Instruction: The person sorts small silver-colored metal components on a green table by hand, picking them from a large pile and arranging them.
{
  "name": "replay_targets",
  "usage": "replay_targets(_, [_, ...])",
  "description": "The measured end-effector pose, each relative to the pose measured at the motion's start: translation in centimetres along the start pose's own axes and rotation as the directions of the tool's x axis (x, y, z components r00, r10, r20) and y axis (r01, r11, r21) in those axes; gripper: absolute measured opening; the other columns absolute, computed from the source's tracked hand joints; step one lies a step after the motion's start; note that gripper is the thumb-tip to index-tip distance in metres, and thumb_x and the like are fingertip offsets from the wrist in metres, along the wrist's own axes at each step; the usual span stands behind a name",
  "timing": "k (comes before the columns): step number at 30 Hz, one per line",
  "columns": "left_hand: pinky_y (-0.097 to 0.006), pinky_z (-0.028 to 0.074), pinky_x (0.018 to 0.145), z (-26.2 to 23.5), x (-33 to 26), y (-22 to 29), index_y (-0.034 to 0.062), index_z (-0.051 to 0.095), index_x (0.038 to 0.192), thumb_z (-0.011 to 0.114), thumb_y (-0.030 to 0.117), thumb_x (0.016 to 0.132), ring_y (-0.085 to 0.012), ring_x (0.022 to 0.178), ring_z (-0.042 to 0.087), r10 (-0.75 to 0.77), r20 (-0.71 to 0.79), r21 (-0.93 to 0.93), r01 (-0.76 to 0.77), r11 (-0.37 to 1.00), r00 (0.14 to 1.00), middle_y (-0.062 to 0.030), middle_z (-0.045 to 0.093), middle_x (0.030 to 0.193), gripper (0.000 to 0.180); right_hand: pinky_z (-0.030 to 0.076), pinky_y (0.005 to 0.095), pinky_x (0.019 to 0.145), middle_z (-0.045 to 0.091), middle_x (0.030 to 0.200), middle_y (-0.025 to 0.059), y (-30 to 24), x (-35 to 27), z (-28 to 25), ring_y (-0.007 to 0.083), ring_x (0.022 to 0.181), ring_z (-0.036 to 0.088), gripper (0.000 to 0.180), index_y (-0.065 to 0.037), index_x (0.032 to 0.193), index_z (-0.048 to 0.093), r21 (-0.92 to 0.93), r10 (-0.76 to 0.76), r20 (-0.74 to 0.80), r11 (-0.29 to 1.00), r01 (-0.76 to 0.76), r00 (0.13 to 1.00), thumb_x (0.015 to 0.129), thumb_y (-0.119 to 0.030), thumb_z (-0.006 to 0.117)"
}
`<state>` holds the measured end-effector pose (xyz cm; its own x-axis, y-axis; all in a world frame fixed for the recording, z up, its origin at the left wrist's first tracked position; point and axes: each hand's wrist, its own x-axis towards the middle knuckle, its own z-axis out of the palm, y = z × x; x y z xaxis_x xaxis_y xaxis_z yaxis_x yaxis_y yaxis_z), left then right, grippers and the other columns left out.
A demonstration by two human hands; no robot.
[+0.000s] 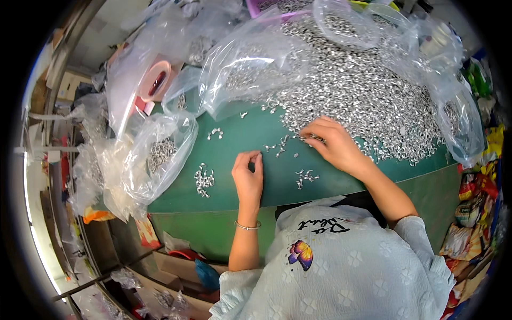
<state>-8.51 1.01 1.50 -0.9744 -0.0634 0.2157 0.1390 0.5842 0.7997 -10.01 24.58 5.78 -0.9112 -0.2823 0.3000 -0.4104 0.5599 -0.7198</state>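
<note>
A large heap of small, shiny, curved silver metal pieces [368, 90] covers the far right of the green tabletop [234, 192]. At the heap's near left edge is my right hand [336, 144], thumb and fingers curled together down among the pieces; what they pinch is hidden. My left hand [247, 176] rests on the green surface to the left, its thumb and fingertips closed, and anything in them is too small to make out. Between the hands lie a few loose metal pieces [278, 145]. Small separate clusters sit left of my left hand [204, 180] and nearer my body [306, 178].
Clear plastic bags lie around the heap, including one at the left [160, 160] with metal pieces inside and one at the right [461, 122]. A pink container [158, 80] stands at the far left. Colourful packets [469, 208] are stacked beyond the table's right end.
</note>
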Motion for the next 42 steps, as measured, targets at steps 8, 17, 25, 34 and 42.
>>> replay_targets(8, [-0.027, 0.045, 0.062, -0.2, 0.8, -1.3, 0.0003, 0.066, 0.098, 0.064, -0.004, 0.084, -0.0158, 0.071, 0.058, -0.049, 0.017, -0.076, 0.050, 0.996, 0.999, -0.0082, 0.062, 0.085, 0.014, 0.038, 0.0360, 0.078, 0.058, 0.086, 0.0081, 2.4, 4.2, 6.3, 0.0242, 0.088, 0.052, 0.011, -0.007, 0.088, 0.065, -0.380, -0.093, 0.229, 0.908, 0.177, 0.969, 0.077, -0.009, 0.068])
replay_targets(17, [-0.030, 0.049, 0.066, -2.6, 0.1, -1.4, -0.0013, 0.064, 0.098, 0.060, -0.007, 0.085, -0.0210, 0.073, 0.061, -0.142, 0.024, -0.141, 0.144, 0.979, 0.990, -0.0116, 0.062, 0.091, 0.014, 0.049, 0.0420, 0.080, 0.056, 0.096, 0.0149, -1.2, 3.1, 5.3, 0.0366, 0.094, 0.060, 0.042, 0.001, 0.118, 0.056, -0.196, 0.125, 0.313, 0.978, -0.065, 0.941, 0.078, 0.002, 0.067])
replay_targets(25, [-0.025, 0.044, 0.060, -3.5, -1.7, -0.8, 0.0007, 0.065, 0.096, 0.061, -0.006, 0.085, -0.0142, 0.073, 0.058, -0.092, -0.061, -0.137, 0.083, 0.987, 0.994, -0.0067, 0.063, 0.088, 0.014, 0.051, 0.0466, 0.076, 0.052, 0.105, 0.0215, -2.1, 5.4, 8.1, 0.0432, 0.093, 0.060, 0.040, 0.003, 0.112, 0.052, -0.095, 0.098, 0.525, 0.994, -0.056, 0.845, 0.075, 0.011, 0.063])
replay_targets(34, [-0.026, 0.045, 0.062, -3.8, -4.0, -1.3, -0.0004, 0.066, 0.097, 0.061, -0.006, 0.085, -0.0153, 0.074, 0.059, -0.176, -0.035, -0.159, 0.168, 0.973, 0.984, -0.0078, 0.063, 0.090, 0.014, 0.048, 0.0439, 0.079, 0.049, 0.113, 0.0152, -3.1, 5.5, 9.4, 0.0382, 0.096, 0.058, 0.043, 0.001, 0.116, 0.052, -0.092, 0.061, 0.616, 0.996, -0.005, 0.786, 0.076, 0.007, 0.066])
replay_targets(42, [-0.027, 0.047, 0.067, -3.7, -4.0, -1.5, 0.0001, 0.065, 0.097, 0.060, -0.006, 0.086, -0.0183, 0.078, 0.060, -0.172, -0.095, -0.130, 0.159, 0.979, 0.980, -0.0100, 0.064, 0.096, 0.014, 0.048, 0.0419, 0.078, 0.052, 0.106, 0.0132, -2.6, 5.0, 5.9, 0.0345, 0.095, 0.059, 0.034, 0.000, 0.110, 0.058, 0.010, -0.050, 0.755, 0.998, 0.065, 0.654, 0.077, 0.007, 0.064])
